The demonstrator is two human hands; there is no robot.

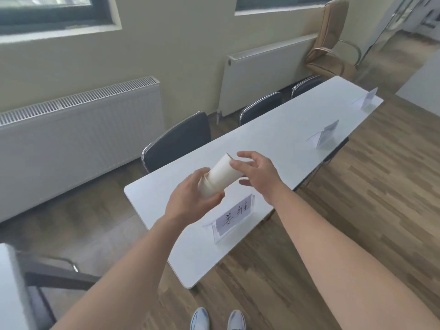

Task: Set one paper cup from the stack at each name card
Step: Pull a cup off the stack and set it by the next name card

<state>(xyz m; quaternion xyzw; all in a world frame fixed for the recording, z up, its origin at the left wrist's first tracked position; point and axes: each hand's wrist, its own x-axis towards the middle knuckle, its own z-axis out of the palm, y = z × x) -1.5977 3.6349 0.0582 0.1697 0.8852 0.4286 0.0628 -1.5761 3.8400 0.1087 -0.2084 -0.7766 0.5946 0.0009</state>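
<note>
Currently I log the left hand (190, 198) wrapped around the base of the paper cup stack (220, 177), held tilted above the white table (273, 136). Right hand (258, 173) fingers spread, fingertips touching the top cup, not yet clamped. Nearest name card (234, 216) below the hands, middle name card (327, 134) and far name card (369, 98) rightward: no cup at any. My estimate: all three placements remain
</note>
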